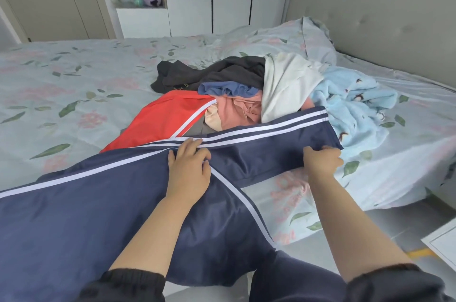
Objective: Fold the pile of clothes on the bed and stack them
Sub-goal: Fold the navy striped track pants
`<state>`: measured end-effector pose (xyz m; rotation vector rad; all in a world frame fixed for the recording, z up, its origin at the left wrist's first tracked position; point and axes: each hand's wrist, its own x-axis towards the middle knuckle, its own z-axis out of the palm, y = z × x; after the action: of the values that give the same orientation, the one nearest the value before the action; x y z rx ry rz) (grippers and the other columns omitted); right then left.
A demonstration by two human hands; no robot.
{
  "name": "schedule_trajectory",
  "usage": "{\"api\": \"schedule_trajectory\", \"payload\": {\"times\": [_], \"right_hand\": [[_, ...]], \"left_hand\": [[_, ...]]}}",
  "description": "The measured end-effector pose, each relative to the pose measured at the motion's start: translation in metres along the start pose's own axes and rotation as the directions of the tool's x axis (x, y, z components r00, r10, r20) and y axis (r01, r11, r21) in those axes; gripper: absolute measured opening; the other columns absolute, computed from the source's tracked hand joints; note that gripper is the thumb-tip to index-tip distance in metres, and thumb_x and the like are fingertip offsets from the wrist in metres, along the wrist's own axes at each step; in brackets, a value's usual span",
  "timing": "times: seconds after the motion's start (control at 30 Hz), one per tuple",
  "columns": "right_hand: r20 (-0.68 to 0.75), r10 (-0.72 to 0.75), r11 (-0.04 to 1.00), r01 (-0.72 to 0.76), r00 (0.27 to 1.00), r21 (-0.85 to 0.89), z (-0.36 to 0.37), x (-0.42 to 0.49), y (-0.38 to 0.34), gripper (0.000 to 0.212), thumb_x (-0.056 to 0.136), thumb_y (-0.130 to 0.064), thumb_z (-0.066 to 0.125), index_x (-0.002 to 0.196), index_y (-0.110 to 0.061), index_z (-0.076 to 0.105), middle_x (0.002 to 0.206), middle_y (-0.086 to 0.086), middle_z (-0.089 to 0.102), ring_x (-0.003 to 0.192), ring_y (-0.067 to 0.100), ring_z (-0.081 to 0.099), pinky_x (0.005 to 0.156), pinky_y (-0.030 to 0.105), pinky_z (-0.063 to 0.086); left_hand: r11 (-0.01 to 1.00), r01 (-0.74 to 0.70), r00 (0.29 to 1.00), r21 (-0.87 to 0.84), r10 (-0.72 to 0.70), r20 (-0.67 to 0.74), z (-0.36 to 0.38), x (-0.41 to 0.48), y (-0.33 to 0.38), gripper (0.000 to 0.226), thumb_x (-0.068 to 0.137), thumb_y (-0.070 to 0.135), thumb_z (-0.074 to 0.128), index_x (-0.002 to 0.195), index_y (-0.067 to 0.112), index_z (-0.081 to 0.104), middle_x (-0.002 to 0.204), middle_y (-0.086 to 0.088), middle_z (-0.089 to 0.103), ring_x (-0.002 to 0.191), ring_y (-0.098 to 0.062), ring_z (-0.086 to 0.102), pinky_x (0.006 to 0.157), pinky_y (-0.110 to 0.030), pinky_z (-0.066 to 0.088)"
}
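Pressing navy striped trousers [98, 203] under flat left hand [188, 168], right hand [322, 159] gripping one leg's end, clothes pile [241, 94] behind

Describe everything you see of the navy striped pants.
The navy track pants look smooth, slightly shiny, with twin white stripes along the legs. They lie spread on the bed, one leg stretched rightward, overlapping the clothes pile. The left hand rests on them; the right hand grips that leg's end.
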<state>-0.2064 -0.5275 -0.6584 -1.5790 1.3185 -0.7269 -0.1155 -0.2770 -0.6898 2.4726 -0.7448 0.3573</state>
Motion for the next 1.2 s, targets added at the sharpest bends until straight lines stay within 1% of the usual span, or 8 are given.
{"api": "schedule_trajectory", "payload": {"times": [0.13,0.3,0.47,0.7,0.8,0.93,1.07,1.2], "right_hand": [[0.147,0.255,0.871,-0.293,0.956,0.393,0.002,0.013,0.003,0.047,0.082,-0.004,0.059,0.125,-0.005,0.042,0.109,0.017,0.056,0.087,0.029,0.062,0.076,0.04,0.054],[0.15,0.091,0.96,-0.127,0.985,0.25,0.015,0.01,0.008,0.006,0.081,-0.002,0.058,0.08,-0.008,0.061,0.062,0.006,0.053,0.059,0.024,0.05,0.058,0.032,0.047],[-0.265,-0.045,0.926,0.14,0.963,0.351,-0.004,0.012,-0.01,0.024,0.077,-0.005,0.048,0.087,-0.011,0.069,0.089,0.003,0.067,0.081,0.02,0.06,0.069,0.02,0.04],[-0.113,-0.252,0.905,0.192,0.961,-0.379,-0.013,0.013,0.01,0.069,0.073,0.0,0.057,0.137,-0.013,0.037,0.149,0.019,0.02,0.13,0.039,0.026,0.11,0.045,0.025],[-0.178,-0.384,0.859,0.28,0.906,-0.428,-0.013,0.02,0.007,0.056,0.073,-0.003,0.061,0.127,-0.009,0.048,0.134,0.019,0.037,0.12,0.038,0.036,0.098,0.046,0.033],[-0.069,-0.364,0.735,0.242,0.929,-0.634,-0.013,0.03,0.003,0.031,0.081,-0.02,0.06,0.11,-0.013,0.065,0.127,0.012,0.046,0.117,0.034,0.036,0.094,0.042,0.03],[0.155,-0.279,0.486,0.279,0.948,-0.828,-0.004,0.038,-0.013,0.035,0.085,-0.021,0.048,0.117,-0.017,0.059,0.131,0.003,0.051,0.133,0.025,0.028,0.1,0.042,0.026],[0.211,-0.504,0.674,0.534,0.838,-0.51,0.0,0.05,-0.033,0.049,0.084,-0.004,0.041,0.131,-0.015,0.05,0.127,0.011,0.055,0.121,0.031,0.042,0.1,0.04,0.035]], "left_hand": [[0.997,-0.023,0.997,0.068,0.028,-0.071,0.006,-0.001,-0.002,0.023,0.087,0.01,0.056,0.103,0.017,0.071,0.147,-0.008,0.041,0.143,-0.026,0.022,0.115,-0.053,0.011],[0.982,-0.045,0.999,0.184,0.046,0.002,-0.008,0.028,-0.007,0.05,0.09,0.017,0.052,0.139,0.015,0.046,0.153,-0.002,0.03,0.143,-0.021,0.017,0.116,-0.049,0.01],[0.966,0.027,0.984,0.257,-0.071,0.163,-0.035,0.1,0.004,0.053,0.093,0.021,0.048,0.144,0.014,0.038,0.154,0.001,0.029,0.142,-0.023,0.019,0.116,-0.051,0.014],[0.927,-0.016,0.981,0.375,-0.058,0.186,-0.008,0.091,0.032,0.069,0.09,0.025,0.056,0.149,0.019,0.021,0.156,-0.006,0.015,0.144,-0.027,0.011,0.113,-0.049,0.014],[0.95,-0.113,0.988,0.29,0.139,-0.07,0.004,0.073,0.044,0.035,0.083,0.017,0.06,0.118,0.014,0.053,0.122,-0.007,0.05,0.114,-0.028,0.043,0.092,-0.038,0.034],[0.985,-0.125,0.99,0.119,0.117,0.073,0.013,0.063,0.055,0.016,0.089,0.023,0.054,0.075,0.015,0.053,0.086,-0.003,0.058,0.093,-0.025,0.052,0.075,-0.034,0.039],[0.948,-0.315,0.932,-0.037,0.317,0.176,0.014,0.077,0.053,0.026,0.091,0.012,0.053,0.113,0.013,0.067,0.12,-0.002,0.06,0.117,-0.021,0.047,0.099,-0.033,0.036],[0.916,-0.401,0.858,-0.029,0.386,0.339,0.007,0.104,0.056,0.046,0.096,0.016,0.047,0.142,0.018,0.044,0.151,0.001,0.037,0.14,-0.017,0.026,0.116,-0.028,0.016]]}}
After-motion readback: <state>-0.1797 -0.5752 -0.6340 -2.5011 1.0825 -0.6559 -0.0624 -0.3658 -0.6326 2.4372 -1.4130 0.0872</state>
